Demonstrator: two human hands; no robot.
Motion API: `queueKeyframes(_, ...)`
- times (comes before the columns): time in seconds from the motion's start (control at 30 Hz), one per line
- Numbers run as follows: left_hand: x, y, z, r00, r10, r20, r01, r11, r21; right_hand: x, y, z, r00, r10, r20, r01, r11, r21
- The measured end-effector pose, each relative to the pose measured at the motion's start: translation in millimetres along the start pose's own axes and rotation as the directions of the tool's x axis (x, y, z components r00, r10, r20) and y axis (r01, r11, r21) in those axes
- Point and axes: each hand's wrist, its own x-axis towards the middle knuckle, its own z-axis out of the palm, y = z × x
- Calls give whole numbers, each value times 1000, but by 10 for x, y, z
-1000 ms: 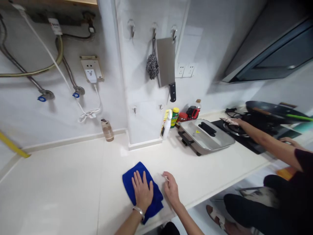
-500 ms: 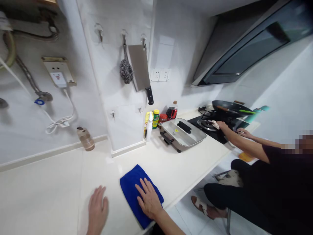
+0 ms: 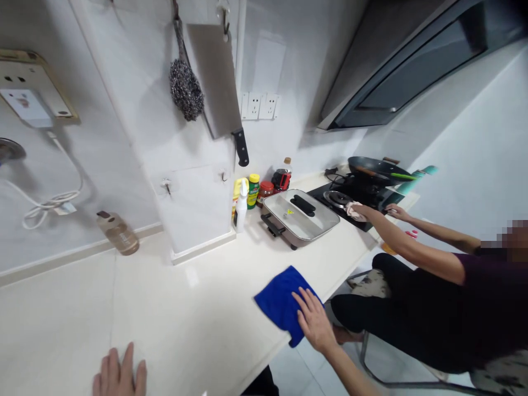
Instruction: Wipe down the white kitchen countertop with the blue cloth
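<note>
A blue cloth [image 3: 277,298] lies on the white countertop [image 3: 173,313], one corner hanging over the front edge. My right hand [image 3: 315,322] rests flat on the cloth's right side, fingers stretched out. At the lower left, my left hand [image 3: 119,374] is on or just above the bare counter with fingers spread, holding nothing; its wrist is out of view. Beyond the cloth stands an electric pan [image 3: 303,217] with a glass lid and black handles.
A seated person [image 3: 416,258] on the right wipes the stove [image 3: 350,201] with a pale cloth. A wok [image 3: 377,170] sits behind. Bottles and jars [image 3: 253,191] line the wall. A cleaver [image 3: 216,82] and steel scrubber [image 3: 186,91] hang from hooks. A brown bottle [image 3: 118,234] stands left.
My right hand and the blue cloth have slid right along the counter to its front edge. My left hand sits lower and further left in view. The camera view has shifted too.
</note>
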Motion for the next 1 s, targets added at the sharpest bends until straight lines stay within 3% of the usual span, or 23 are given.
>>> queueKeyframes(0.23,17,77,-124,999,28,42,-30,998,48,270,1059,262,989,148,-22,-150,986,-69)
queueKeyframes(0.33,31,127,-168,998,-7,58,3,998,57,422,1268,308,958,287,-17,-287,954,-90)
queueKeyframes(0.43,35,148,-183,997,-23,76,19,998,57,506,1291,352,921,385,-50,-388,917,-93)
queueKeyframes(0.53,26,144,-181,997,-17,74,13,999,49,497,1121,400,900,425,-96,-433,897,-84)
queueKeyframes(0.63,7,130,-174,999,12,49,-14,999,34,418,783,430,900,415,-130,-427,901,-79)
queueKeyframes(1.0,-94,86,-121,998,44,-50,-48,995,-91,321,-709,362,986,92,-140,-94,996,-7)
